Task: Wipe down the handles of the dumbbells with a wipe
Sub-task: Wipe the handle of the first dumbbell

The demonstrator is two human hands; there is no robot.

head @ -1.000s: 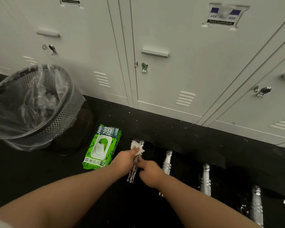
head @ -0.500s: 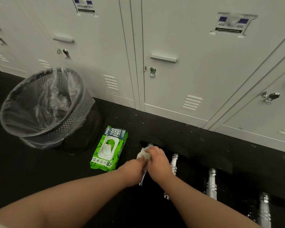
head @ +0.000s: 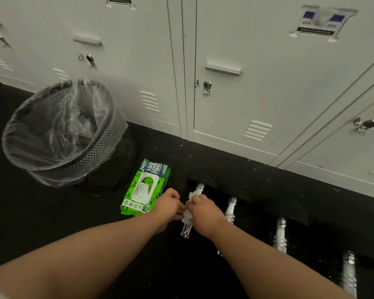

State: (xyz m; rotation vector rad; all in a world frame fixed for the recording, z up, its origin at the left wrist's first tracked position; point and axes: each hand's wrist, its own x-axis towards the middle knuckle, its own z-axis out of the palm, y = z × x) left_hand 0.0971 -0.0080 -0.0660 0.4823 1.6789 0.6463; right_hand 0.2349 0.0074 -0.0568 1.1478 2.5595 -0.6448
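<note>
Right hand (head: 204, 212) clutching wipe (head: 191, 198) on dumbbell handle (head: 187, 227), left hand (head: 167, 205) pinching it, "FAVOR" pack (head: 146, 186) beside.

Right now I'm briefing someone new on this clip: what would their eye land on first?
Probably the bright green wipes pack on the black floor, beside the plastic-lined mesh bin at left. Just right of the pack, the right hand wraps a white wipe round the leftmost chrome dumbbell handle, the left hand alongside. More chrome handles line up to the right below the white lockers.
</note>
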